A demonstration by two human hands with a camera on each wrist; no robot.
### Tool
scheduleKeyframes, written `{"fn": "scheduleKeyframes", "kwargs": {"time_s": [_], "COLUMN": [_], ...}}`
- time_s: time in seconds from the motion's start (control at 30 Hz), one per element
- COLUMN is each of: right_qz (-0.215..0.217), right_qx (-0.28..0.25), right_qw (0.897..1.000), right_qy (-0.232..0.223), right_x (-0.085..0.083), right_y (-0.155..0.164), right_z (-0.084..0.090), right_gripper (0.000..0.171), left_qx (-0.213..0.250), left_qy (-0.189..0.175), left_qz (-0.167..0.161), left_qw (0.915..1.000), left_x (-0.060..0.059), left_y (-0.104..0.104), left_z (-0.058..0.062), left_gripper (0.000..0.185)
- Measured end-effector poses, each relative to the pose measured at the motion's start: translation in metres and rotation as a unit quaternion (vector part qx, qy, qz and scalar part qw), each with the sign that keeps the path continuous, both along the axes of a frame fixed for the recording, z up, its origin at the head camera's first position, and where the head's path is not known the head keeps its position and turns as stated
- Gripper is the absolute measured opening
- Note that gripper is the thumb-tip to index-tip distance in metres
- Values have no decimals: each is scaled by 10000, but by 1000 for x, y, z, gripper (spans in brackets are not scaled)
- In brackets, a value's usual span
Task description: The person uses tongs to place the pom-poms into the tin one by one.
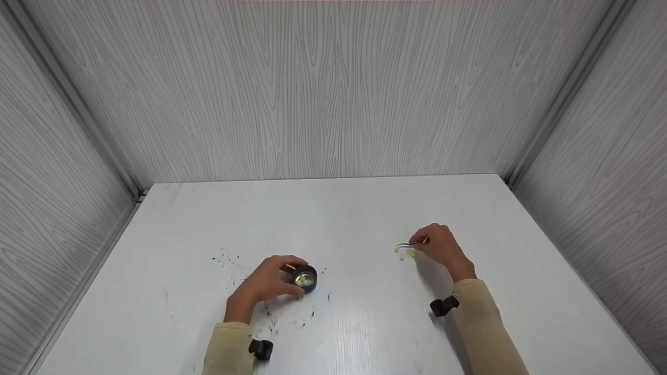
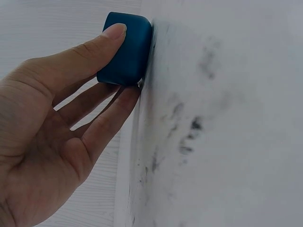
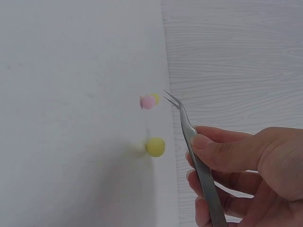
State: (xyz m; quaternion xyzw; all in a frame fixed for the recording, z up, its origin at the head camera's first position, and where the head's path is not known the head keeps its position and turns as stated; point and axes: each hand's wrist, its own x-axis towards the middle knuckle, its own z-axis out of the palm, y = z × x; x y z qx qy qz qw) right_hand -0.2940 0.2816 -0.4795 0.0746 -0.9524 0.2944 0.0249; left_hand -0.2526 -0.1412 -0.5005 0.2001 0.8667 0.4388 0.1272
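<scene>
Head view shows a white tabletop (image 1: 333, 219) boxed in by grey wood-grain walls. At the lower left of the frame, the left hand (image 1: 263, 285) grips a small round dark-blue cup (image 1: 304, 276), thumb on one side and fingers on the other; pale yellowish balls lie inside the cup. Dark specks (image 1: 226, 258) are scattered on the tabletop around this hand. In the left wrist view the thumb tip (image 2: 113, 32) presses the blue cup's wall (image 2: 127, 49) and the other fingers curl under it, with the cup standing on the tabletop beside smudged dark marks (image 2: 189, 137).

Right of centre in the head view, the right hand (image 1: 440, 245) pinches slim metal tweezers (image 1: 409, 244), tips pointing left at small yellow balls (image 1: 412, 253) on the tabletop, well apart from the cup. The right wrist view shows the tweezers (image 3: 191, 142) held between thumb and fingers, the tips slightly apart, just beside a small pink ball (image 3: 148, 101) with a yellow one half hidden behind it. A larger yellow ball (image 3: 155, 146) lies near the lower middle of that frame, free of the tweezers.
</scene>
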Motion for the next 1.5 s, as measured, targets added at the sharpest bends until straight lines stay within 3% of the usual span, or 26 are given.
{"fn": "scheduleKeyframes", "kwargs": {"time_s": [0.5,1.5], "right_qz": [304,69], "right_qx": [-59,171], "right_qw": [9992,9998], "right_qy": [236,-110], "right_x": [-1,-3], "right_y": [-2,-1], "right_z": [-1,-5], "right_gripper": [12,14], "left_qx": [76,68], "left_qy": [-10,-81], "left_qz": [-54,-62], "left_qw": [10000,9999], "left_x": [0,-1], "left_y": [-2,-2], "left_z": [0,1], "left_gripper": [56,57]}}
